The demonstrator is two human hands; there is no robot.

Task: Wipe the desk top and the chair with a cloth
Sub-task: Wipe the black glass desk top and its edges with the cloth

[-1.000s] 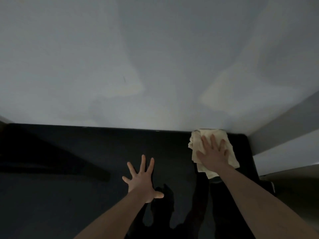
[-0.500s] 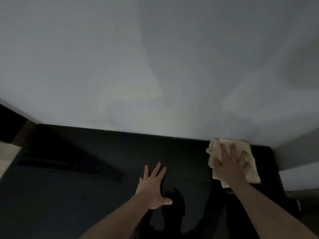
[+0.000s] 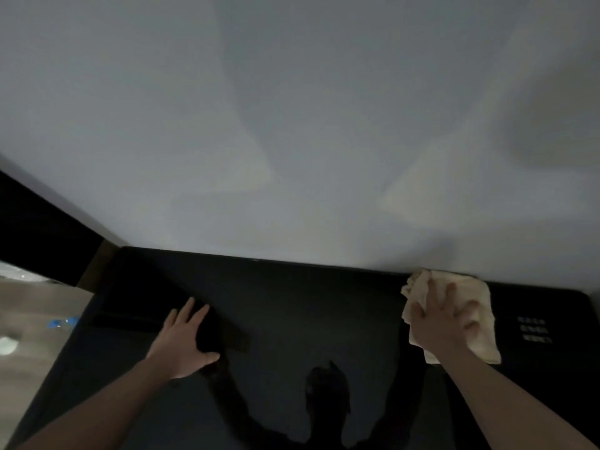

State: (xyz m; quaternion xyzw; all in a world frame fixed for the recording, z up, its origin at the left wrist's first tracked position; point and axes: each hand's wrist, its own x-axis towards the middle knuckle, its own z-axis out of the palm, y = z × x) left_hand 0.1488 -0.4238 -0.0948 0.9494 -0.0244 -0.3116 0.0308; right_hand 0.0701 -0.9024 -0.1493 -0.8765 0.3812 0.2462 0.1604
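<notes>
The dark desk top (image 3: 292,313) runs along a pale wall. A cream cloth (image 3: 480,303) lies crumpled on it near the back right corner. My right hand (image 3: 438,323) presses flat on the cloth with fingers spread. My left hand (image 3: 185,339) rests flat on the bare desk top at the left, fingers straight and together. The chair is not in view.
A pale wall (image 3: 292,125) rises directly behind the desk. Small white lettering (image 3: 535,329) shows on the desk top to the right of the cloth. Beyond the desk's left edge lies a light floor (image 3: 32,313) with a blue scrap (image 3: 61,322).
The view has swung left, so both hands now sit farther apart in frame. My right hand still presses the cloth by the back edge. My left fingers have closed together.
</notes>
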